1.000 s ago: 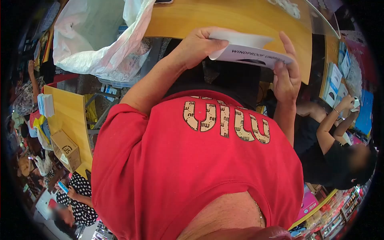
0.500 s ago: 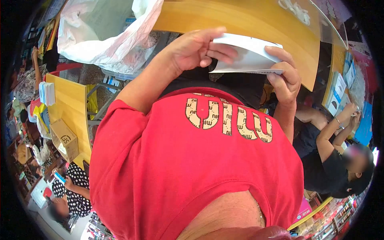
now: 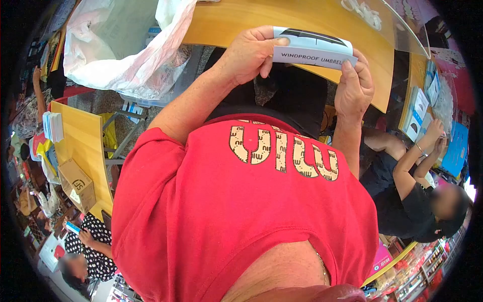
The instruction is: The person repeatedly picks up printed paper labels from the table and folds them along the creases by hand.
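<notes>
two hands are closed on a folded white card (image 3: pixel 313 47) printed "windproof umbrel", held flat above the wooden table (image 3: pixel 236 20) edge. its left end is pinched by the left hand (image 3: pixel 247 54), thumb on top; its right end is gripped by the right hand (image 3: pixel 354 86), fingers curled.

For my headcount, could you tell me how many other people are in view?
2: one in a black top seated at right, one in a polka-dot top at lower left. More may be hidden at the left edge.
</notes>
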Motion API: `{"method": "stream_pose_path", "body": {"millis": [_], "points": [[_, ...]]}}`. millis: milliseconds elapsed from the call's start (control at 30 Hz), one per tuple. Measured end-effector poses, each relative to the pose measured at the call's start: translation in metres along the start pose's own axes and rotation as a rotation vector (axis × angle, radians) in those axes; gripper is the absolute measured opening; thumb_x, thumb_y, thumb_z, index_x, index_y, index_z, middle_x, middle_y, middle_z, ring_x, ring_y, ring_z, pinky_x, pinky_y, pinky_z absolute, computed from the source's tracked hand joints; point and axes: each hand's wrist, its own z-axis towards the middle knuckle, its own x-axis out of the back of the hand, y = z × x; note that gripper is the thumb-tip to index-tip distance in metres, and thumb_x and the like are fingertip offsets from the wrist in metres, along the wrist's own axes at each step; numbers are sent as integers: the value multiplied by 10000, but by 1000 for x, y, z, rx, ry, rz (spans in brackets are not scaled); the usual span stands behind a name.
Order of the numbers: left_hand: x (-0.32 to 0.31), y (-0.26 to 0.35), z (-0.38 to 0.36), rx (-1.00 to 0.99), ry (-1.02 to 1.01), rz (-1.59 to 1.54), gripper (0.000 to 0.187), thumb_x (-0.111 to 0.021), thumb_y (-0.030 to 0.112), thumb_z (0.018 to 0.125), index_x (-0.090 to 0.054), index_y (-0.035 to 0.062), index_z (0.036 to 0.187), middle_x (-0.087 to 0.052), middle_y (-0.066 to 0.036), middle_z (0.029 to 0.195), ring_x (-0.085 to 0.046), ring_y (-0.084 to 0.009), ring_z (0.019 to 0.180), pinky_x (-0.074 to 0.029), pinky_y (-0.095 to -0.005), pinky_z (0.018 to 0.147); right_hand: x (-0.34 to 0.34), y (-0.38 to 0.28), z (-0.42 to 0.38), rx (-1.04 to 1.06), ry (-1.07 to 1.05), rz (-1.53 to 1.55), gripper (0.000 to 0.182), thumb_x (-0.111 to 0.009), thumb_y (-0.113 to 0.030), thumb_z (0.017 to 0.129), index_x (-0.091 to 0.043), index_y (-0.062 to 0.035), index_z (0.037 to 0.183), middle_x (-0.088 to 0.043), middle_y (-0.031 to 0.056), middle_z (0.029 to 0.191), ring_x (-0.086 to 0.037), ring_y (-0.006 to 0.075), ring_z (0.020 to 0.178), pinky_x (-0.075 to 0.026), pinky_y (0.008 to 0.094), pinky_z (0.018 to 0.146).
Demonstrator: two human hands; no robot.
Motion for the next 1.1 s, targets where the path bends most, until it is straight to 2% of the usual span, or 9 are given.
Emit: {"method": "stream_pose_path", "body": {"millis": [67,133,167,233,433,633,867,967,1100], "points": [[1,4,-1,-17,-37,37,219,-492,112,827,-552,-15,995,-603,-101,810,-457,-42,412,-314,-148,294,3,2,2,-20,1,-20,53,-553,-17,755,-568,28,731,-514,120,999,-475,162,918,-366,280,810],[0,6,-4,-88,-101,73,235,-475,96,833,-535,-31,1022,-601,-116,850,-559,-84,537,-410,-164,331,4,3,3,-41,0,-40,57,-556,-18,753,-575,34,740,-531,112,960,-477,153,892,-369,275,799],[1,7,-5,-88,-100,72,235,-475,96,833,-535,-31,1022,-601,-116,850,-559,-84,537,-410,-164,331,3,4,3,-45,3,-47,60,-556,-20,752,-574,35,736,-535,111,950,-481,152,881,-371,274,792],[3,9,-6,-89,-162,45,256,-464,91,838,-512,-42,1051,-588,-135,912,-598,-145,698,-497,-195,417,2,5,4,-48,5,-53,64,-556,-22,752,-572,36,732,-540,109,941,-486,151,870,-372,273,786],[4,19,-13,-37,-206,-17,257,-441,76,840,-502,-53,1053,-568,-120,929,-571,-171,815,-537,-244,550,3,5,3,-64,-15,-128,67,-556,-17,746,-564,34,703,-548,96,900,-487,134,837,-366,255,768],[13,20,-13,-20,-238,5,272,-438,76,839,-482,-88,1052,-553,-146,920,-573,-175,775,-541,-242,546,3,5,2,-92,-44,-95,75,-552,-15,750,-558,34,694,-548,95,889,-484,131,827,-365,252,759],[19,22,-13,40,-191,-51,271,-469,84,827,-490,-68,1050,-572,-140,926,-596,-167,724,-531,-215,484,1,3,0,-31,-114,-87,78,-546,-20,756,-552,34,700,-533,98,910,-477,133,830,-357,249,761],[17,19,-15,-17,-204,-9,275,-470,82,828,-486,-63,1061,-572,-142,933,-596,-171,737,-532,-217,493,1,2,0,-8,-109,-181,80,-548,-26,757,-550,33,704,-532,98,904,-478,134,825,-359,250,754],[16,20,-18,-23,-225,9,290,-463,86,834,-474,-50,1090,-555,-141,988,-572,-190,854,-536,-261,607,-2,1,1,27,-92,-272,75,-549,-25,756,-549,32,707,-542,95,875,-484,135,813,-369,251,739]]}}
